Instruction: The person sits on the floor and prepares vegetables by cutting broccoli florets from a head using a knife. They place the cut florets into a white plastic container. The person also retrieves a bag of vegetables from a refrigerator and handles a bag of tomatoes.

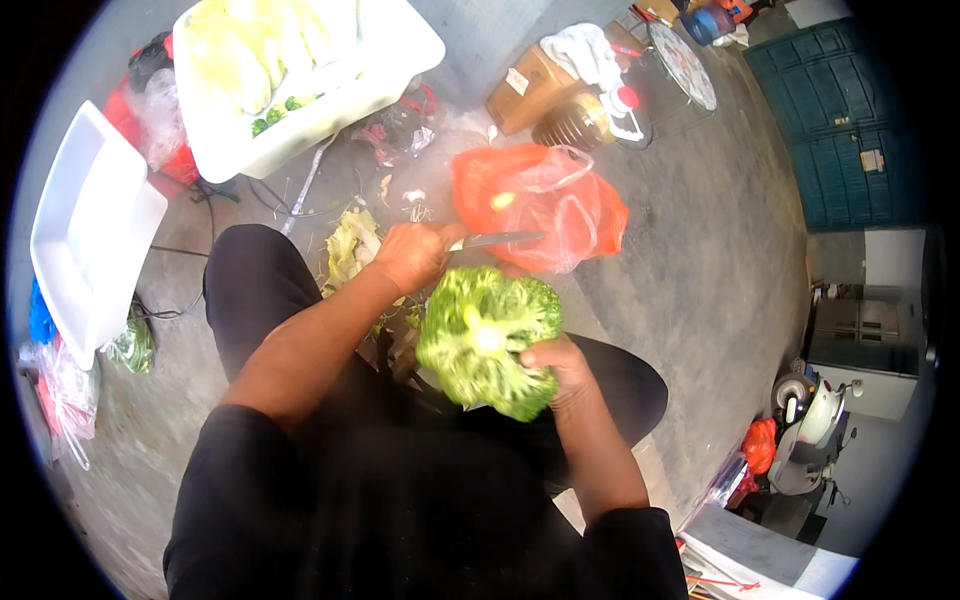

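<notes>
My left hand (pixel 414 256) is closed around the handle of a knife (pixel 504 239), whose blade points right over a red plastic bag (pixel 480 184). Below the blade, my right hand (pixel 559 364) grips a large head of broccoli (pixel 487 337) by its edge, with the cut stem side facing up. The knife and the broccoli are apart. Pale leaf trimmings (pixel 351 244) lie on the floor beside my left hand. Something pale yellow shows at the bag, whose handles stand up loosely.
A white tub (pixel 330 120) with pale leafy vegetables and small broccoli pieces stands at upper left. Another white tub (pixel 101 232) is at far left, near a cable. Beyond the red bag are a cardboard box (pixel 531 86) and a large oil bottle (pixel 577 122). A scooter (pixel 814 427) stands far right.
</notes>
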